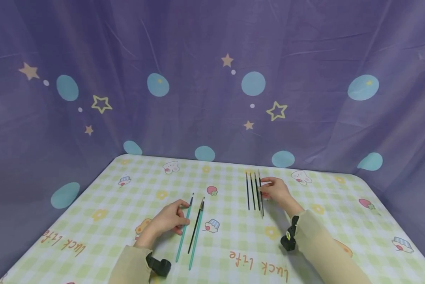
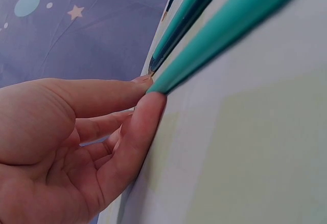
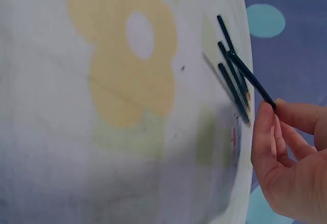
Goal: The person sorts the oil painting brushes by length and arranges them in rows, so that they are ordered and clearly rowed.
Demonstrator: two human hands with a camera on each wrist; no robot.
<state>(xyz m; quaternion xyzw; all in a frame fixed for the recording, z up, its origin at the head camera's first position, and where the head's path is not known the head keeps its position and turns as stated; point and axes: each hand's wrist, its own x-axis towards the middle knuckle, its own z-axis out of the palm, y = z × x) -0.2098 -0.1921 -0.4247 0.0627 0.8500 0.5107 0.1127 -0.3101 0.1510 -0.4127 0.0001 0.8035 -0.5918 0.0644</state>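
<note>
My left hand [image 1: 171, 217] pinches a teal-handled paintbrush [image 2: 225, 37] between thumb and fingertips, low over the table. Just right of it lie a thin black paintbrush [image 1: 193, 232] and a second teal paintbrush [image 1: 193, 248], close together with bristles pointing away from me. Farther off on the right, my right hand [image 1: 277, 190] pinches a black paintbrush [image 3: 250, 76] by thumb and fingertips, its handle end tilted above the cloth in the right wrist view. Three black paintbrushes [image 1: 248, 193] lie roughly parallel beside it, to its left.
A green-and-white checked tablecloth [image 1: 137, 185] printed with flowers, strawberries and cupcakes covers the table. Behind the far edge hangs a purple curtain [image 1: 198, 114] with stars and blue ovals. Black wrist cameras sit on both sleeves [image 1: 322, 236].
</note>
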